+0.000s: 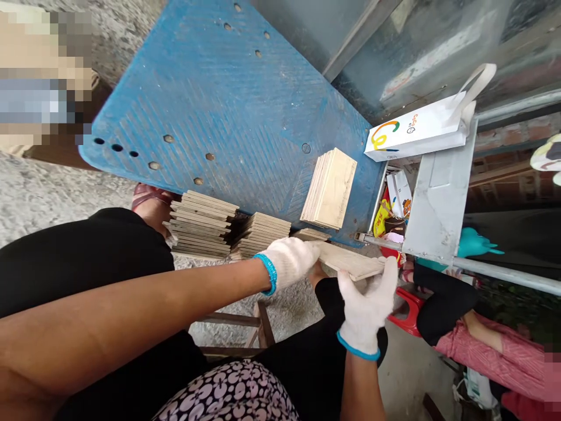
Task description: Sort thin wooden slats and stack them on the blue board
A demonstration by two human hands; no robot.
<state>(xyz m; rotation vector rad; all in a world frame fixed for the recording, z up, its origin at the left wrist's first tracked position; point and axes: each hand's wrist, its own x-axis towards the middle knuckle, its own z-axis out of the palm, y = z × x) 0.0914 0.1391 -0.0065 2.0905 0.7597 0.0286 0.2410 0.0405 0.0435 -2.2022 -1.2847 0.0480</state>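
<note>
Now left hand (290,263) and right hand (366,310), white knit gloves on, both closed on thin wooden board (350,260) at opposite ends, right of centre. Board looks light, stiff, maybe brittle; best held by edges. Stacked boards (201,225) sit centre left, by blue steel plate (228,88).

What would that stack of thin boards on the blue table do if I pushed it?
The stack of thin boards would probably slide apart rather than move as one, since the pieces look loose, with slightly uneven edges. Its flat, low shape makes tipping unlikely. The worn blue table looks fairly smooth, so the stack may skid easily.
</note>
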